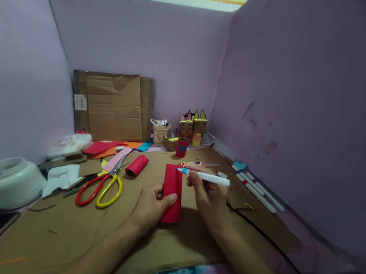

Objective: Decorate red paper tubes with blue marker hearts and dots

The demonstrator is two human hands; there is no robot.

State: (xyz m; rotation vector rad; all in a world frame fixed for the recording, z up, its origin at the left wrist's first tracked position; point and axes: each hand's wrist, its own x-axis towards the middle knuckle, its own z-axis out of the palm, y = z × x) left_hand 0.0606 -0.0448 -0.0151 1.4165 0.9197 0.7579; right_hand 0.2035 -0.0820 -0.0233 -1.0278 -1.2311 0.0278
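My left hand point(152, 207) grips a folded piece of red paper point(172, 184) along its left side, thumb on top. In my right hand point(209, 194) is a white marker point(212, 178) with a blue tip end. That end points left and meets, or nearly meets, the upper right edge of the red paper; actual contact cannot be made out. Just beyond my left hand lies a red paper roll point(137, 166). Scissors point(106, 184) with one red and one yellow handle rest farther left, blades partly open.
Several white markers point(254, 188) line the right wall. A black cable point(265, 234) crosses the cardboard mat point(93, 249). Paper-tube figures point(193, 128), a cup of tools point(161, 131) and cardboard sheets point(113, 106) stand at the back. Paper scraps point(61, 179) and a white pot point(9, 184) occupy the left.
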